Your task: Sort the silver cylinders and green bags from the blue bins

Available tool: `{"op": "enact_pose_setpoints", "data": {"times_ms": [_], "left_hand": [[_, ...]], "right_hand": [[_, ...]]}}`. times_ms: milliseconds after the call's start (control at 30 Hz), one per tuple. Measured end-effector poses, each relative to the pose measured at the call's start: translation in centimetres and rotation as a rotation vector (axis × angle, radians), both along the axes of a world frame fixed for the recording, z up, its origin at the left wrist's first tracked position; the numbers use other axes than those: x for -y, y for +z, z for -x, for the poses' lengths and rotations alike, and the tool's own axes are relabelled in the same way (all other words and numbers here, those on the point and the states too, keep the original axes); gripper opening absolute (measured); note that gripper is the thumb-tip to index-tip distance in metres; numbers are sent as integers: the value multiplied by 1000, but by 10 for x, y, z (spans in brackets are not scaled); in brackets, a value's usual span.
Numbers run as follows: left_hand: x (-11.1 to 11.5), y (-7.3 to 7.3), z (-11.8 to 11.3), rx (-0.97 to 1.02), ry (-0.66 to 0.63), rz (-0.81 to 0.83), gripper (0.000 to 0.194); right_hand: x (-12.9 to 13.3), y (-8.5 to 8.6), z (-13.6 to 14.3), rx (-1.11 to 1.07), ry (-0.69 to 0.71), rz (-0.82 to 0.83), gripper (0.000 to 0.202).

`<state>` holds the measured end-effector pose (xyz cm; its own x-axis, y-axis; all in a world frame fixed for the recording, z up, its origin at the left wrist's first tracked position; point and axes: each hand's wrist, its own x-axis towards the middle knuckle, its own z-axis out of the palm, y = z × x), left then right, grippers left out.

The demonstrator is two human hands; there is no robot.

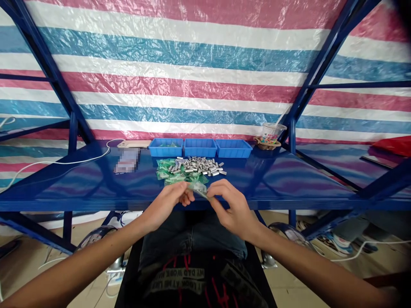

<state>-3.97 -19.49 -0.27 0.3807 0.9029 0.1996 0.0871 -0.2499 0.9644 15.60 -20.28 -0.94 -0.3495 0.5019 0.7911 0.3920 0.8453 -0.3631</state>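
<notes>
Between both hands, just above the table's front edge, is a small clear plastic bag [198, 187] with a greenish tint. My left hand [170, 199] pinches its left end, fingers curled. At the opposite end, my right hand [229, 205] grips the bag between thumb and forefinger. What the bag contains is too blurred to make out. Right behind the hands lies a heap of short silvery metal cylinders [205, 165]. Several green-tinted plastic bags [165, 168] are spread to the left of the heap and in front of it.
Three blue bins [200, 148] stand in a row at the back; the left one holds some greenish bags. A phone [134, 144] with a white cable and a pixelated item [127, 160] lie left. A plastic cup [271, 131] with a straw stands back right. Blue frame posts [292, 136] flank the table.
</notes>
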Motion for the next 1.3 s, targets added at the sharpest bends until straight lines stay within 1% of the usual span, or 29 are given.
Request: {"op": "enact_pose_setpoints", "data": {"times_ms": [33,67,100,167,200,233,267,300,367,400,467,500,567,633,667,700,767,833,867,900,933,967,1033,1067,1100,1133,1200,1233,1300], "left_hand": [[1,1,-2,82,-19,108,45],[2,2,-3,132,-16,156,44],[3,3,-3,147,3,155,38],[6,3,-3,95,69,45,23],[7,3,-3,49,113,-46,18],[7,2,-2,-5,154,-147,15],[8,1,-1,-62,192,-257,12],[7,0,1,-119,221,-380,9],[6,-4,4,-235,240,-649,5],[5,-6,5,-290,237,-781,7],[3,-10,9,-387,231,-1004,14],[2,-12,10,-430,234,-1080,18],[1,-15,11,-498,241,-1156,22],[0,-15,11,-523,243,-1141,23],[1,-14,10,-516,239,-1092,23],[1,-12,10,-497,225,-1007,21],[2,-8,8,-422,157,-729,19],[3,-3,6,-280,70,-392,31],[3,-2,5,-191,38,-238,40],[4,-1,4,-100,16,-114,47],[4,0,3,-19,5,-23,50],[5,0,2,43,1,30,47],[6,1,0,90,16,54,32],[6,1,-1,84,34,31,25],[6,2,-1,70,61,-7,20],[6,1,-1,48,92,-55,18],[6,0,1,-4,174,-192,15],[5,-1,2,-36,219,-293,13],[4,-4,6,-122,288,-571,7]], "right_hand": [[-1,-2,-1,39,6,-69,17],[-2,-5,-2,74,1,-132,20],[-3,-7,-3,101,-21,-180,22],[-4,-9,-3,105,-90,-203,24],[-4,-8,-3,84,-121,-161,23],[-4,-6,-2,58,-130,-79,20],[-4,-4,-1,28,-113,36,17],[-3,-1,-1,-5,-66,182,14],[-1,4,1,-86,86,487,13],[0,6,2,-138,167,607,18],[1,8,4,-251,266,750,29],[2,8,5,-294,274,784,31],[4,7,6,-328,232,817,28],[4,6,7,-311,175,792,20],[4,5,8,-296,152,746,17],[4,4,8,-279,129,679,14],[5,3,7,-246,74,511,7],[5,3,5,-200,38,346,3],[5,3,4,-172,35,270,7],[5,4,3,-144,37,198,11],[5,4,3,-115,39,133,15],[5,4,2,-89,37,78,18],[3,4,1,-67,9,23,22],[2,3,1,-72,-7,36,22],[1,3,1,-86,-14,84,20],[0,2,1,-110,-13,164,18],[-2,0,3,-195,15,402,10],[-2,-1,5,-258,36,546,9],[-1,-2,8,-408,102,849,21]]}}
